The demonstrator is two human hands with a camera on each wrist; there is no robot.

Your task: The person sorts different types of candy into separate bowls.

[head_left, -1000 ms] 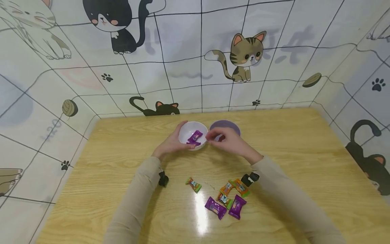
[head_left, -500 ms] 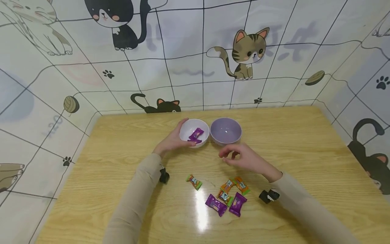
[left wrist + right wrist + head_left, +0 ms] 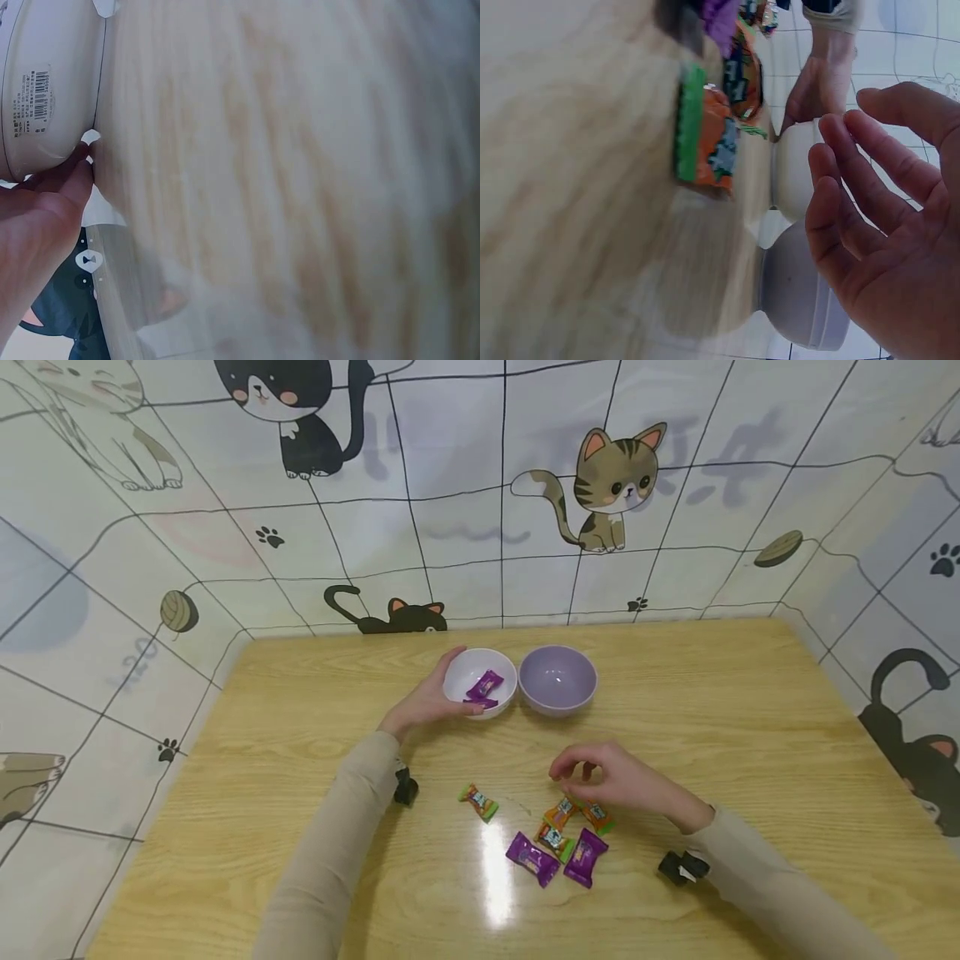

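Note:
My left hand point(image 3: 429, 702) grips the white bowl point(image 3: 504, 703) by its side, the thumb at the near rim. Two purple-wrapped candies point(image 3: 486, 683) lie inside it. In the left wrist view, the fingers point(image 3: 71, 176) are against the bowl's wall point(image 3: 60, 45), which bears a barcode label. My right hand point(image 3: 618, 777) hovers just above the orange-and-green wrapped candies point(image 3: 553, 841), its fingers loosely bent. Seen from the right wrist, the hand point(image 3: 900, 202) holds nothing, and an orange candy point(image 3: 712, 142) lies below it on the table.
A lilac bowl point(image 3: 557, 681) stands right beside the white one. Two purple candies, one point(image 3: 532, 858) left of the other point(image 3: 585, 857), lie near the orange group. A single orange candy point(image 3: 478, 802) sits apart to the left. Cat-print sheeting point(image 3: 465, 527) rises behind the wooden table point(image 3: 300, 735).
My right hand has drawn back from beside the white bowl, toward me and slightly right, to above the orange candies. The left hand stays on the white bowl.

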